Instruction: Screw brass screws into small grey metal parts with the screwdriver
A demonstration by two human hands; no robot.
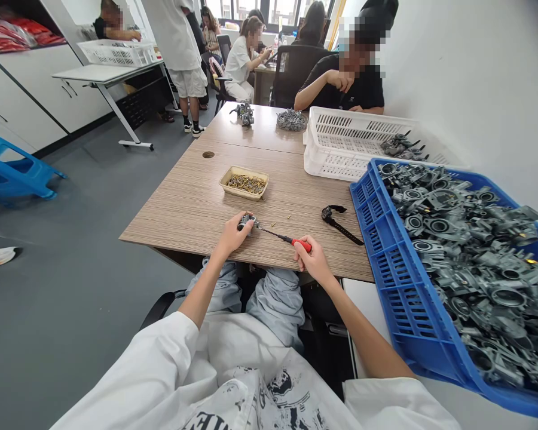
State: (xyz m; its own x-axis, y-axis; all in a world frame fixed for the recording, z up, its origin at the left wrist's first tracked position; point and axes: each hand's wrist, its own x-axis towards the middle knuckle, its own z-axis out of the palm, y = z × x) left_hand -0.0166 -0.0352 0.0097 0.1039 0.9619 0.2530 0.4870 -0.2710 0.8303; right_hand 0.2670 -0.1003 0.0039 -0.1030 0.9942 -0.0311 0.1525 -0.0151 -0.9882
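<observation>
My left hand grips a small grey metal part near the front edge of the wooden table. In my right hand is a screwdriver with a red and black handle; its thin shaft points left and its tip meets the metal part. Two small brass pieces lie on the table just beyond the shaft. Behind my hands stands a cream tray filled with small brass-coloured pieces. A black wristwatch rests to the right of the screwdriver.
A blue crate heaped with grey metal castings stands at the right. Behind it is a white crate with several parts. A metal assembly and a pile of small parts lie at the far end, where a person in black sits.
</observation>
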